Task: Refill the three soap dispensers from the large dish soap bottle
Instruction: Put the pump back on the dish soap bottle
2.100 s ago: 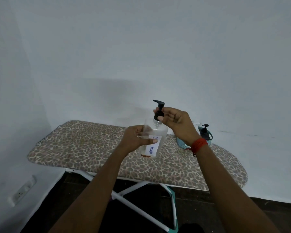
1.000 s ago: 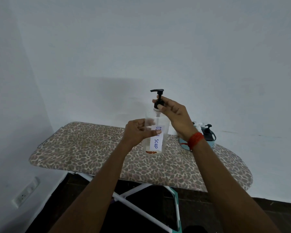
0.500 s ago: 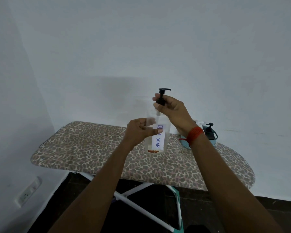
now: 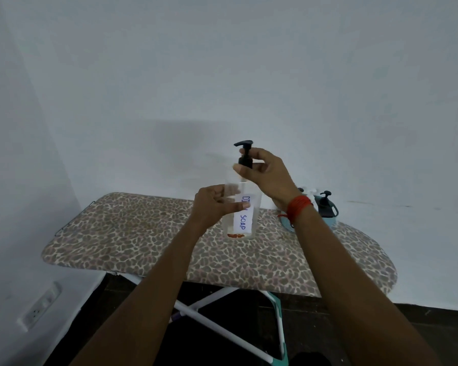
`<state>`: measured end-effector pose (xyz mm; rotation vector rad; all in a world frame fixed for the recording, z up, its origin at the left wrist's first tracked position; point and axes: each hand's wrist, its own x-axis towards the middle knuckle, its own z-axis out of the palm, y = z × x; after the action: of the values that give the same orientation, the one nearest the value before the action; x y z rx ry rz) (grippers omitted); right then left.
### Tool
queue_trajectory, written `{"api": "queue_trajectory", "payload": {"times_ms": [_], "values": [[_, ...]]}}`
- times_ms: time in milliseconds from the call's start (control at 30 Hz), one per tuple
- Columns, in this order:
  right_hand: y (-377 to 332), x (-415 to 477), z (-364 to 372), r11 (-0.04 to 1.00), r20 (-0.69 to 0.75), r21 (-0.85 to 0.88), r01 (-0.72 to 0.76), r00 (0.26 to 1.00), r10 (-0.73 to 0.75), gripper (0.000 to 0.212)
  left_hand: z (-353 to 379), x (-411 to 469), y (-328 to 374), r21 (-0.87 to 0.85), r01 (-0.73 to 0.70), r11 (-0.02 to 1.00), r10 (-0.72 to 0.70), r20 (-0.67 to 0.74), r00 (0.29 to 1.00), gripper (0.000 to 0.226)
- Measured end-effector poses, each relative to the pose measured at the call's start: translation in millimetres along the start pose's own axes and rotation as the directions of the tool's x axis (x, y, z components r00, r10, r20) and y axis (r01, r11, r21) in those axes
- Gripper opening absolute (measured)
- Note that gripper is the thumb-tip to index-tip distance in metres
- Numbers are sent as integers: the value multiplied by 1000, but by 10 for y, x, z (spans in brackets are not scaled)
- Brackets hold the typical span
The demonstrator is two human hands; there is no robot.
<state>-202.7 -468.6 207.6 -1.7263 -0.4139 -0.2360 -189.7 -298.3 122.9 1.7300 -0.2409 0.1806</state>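
A clear soap dispenser (image 4: 242, 215) with a white label reading "SOAP" is held upright above the ironing board; only a little orange liquid lies at its bottom. My left hand (image 4: 214, 207) grips its body from the left. My right hand (image 4: 265, 173) pinches the collar of its black pump (image 4: 245, 154) at the bottle's neck. Behind my right wrist stands a teal dispenser (image 4: 327, 207) with a black pump, partly hidden, and a white object beside it. The large dish soap bottle is not visible.
The leopard-print ironing board (image 4: 143, 233) stands on white crossed legs (image 4: 222, 310) against a white wall, with a wall corner at left. A wall socket (image 4: 39, 307) sits low on the left wall. The floor below is dark.
My right hand has kept turning the black pump on the clear dispenser; its spout swung right and now points left again. Both hands and the bottle rose slightly since the earliest frame.
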Motion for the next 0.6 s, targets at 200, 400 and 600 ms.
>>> {"api": "queue_trajectory", "payload": {"times_ms": [200,400,600], "values": [[-10,-19,-183,996,179,86,39,982,-54,42,-65,-49,0,-56,4,998,-3,16,1000,48],[-26,15,-98,996,35,48,80,996,-82,34,40,-46,13,-30,-34,999,33,-18,999,49],[15,-20,-9,985,-115,-154,74,989,-92,28,137,-35,-50,38,-67,997,70,-100,993,48]]}}
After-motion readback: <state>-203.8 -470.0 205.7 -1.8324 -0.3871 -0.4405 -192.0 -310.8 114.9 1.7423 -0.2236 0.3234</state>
